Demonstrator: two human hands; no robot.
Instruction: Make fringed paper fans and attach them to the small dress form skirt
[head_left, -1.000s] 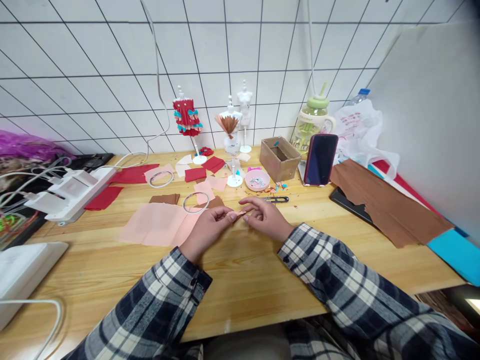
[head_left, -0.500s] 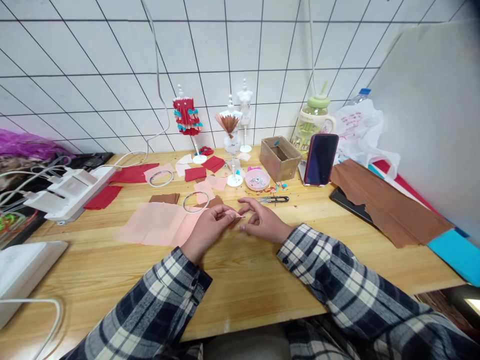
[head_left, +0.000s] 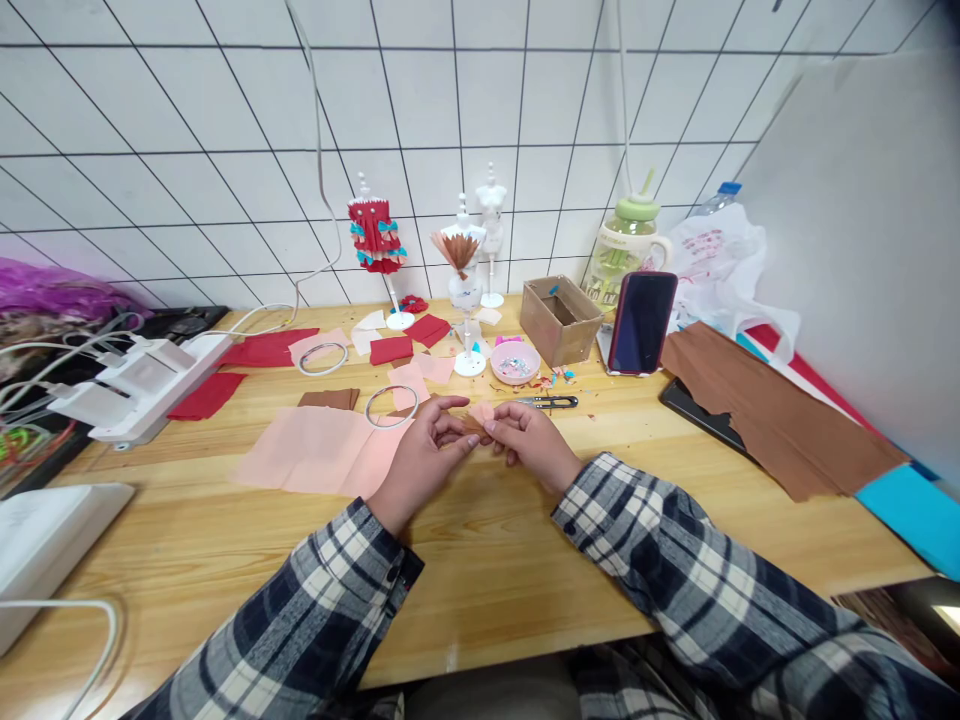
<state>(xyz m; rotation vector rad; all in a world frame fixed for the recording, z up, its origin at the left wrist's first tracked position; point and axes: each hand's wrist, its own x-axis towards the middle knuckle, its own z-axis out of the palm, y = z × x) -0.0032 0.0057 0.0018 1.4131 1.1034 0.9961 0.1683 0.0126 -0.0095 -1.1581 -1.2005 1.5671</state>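
Note:
A small piece of pink and brown crepe paper is held up between my two hands, just above the wooden table. My right hand pinches its right side between thumb and fingers. From the left, my left hand has its thumb and curled fingers on the brown part. Behind my hands stands a small white dress form with a pleated brown and pink paper fan on its front. Thread snips lie just beyond my right hand.
A pink sheet and two metal rings lie left of my hands. Farther back are a pink bowl of beads, a cardboard box, a propped phone and a red-dressed form. Brown paper covers the right.
My right hand has come left and closed on the crepe paper. The paper has turned, showing pink above and brown below. My left fingers have shifted their hold.

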